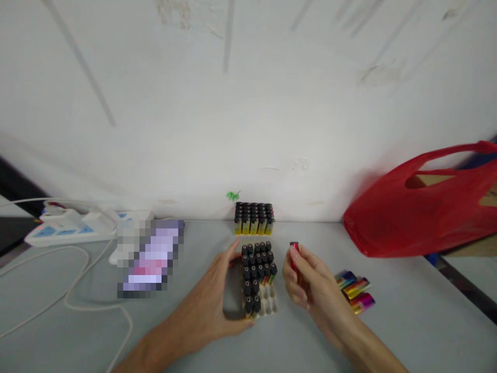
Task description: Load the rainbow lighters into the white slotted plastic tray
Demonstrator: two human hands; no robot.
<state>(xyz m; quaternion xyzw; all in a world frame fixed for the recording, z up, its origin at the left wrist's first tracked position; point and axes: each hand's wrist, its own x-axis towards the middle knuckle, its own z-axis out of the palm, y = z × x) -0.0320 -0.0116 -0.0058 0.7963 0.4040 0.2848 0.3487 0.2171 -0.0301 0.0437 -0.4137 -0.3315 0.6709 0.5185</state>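
A light-coloured tray (268, 306) with rows of round slots stands at the middle of the table, holding many black-topped lighters (254, 271); several slots at its front right hold nothing. My left hand (221, 290) is around the tray's left side, with thumb near the front corner and fingers at the back corner. To the right of the tray, my right hand (306, 280) is closed on a red lighter (295, 255), held upright. Behind the tray, a block of yellow lighters with black tops (253, 219) stands by the wall. Several shiny coloured lighters (356, 288) lie right of my right hand.
A red plastic bag (419, 207) rests at the right by the wall. On the left are a white power strip (70, 230), a phone with a blurred screen (153, 259) and loose white cables (97, 307). The wall rises behind the table (186, 331).
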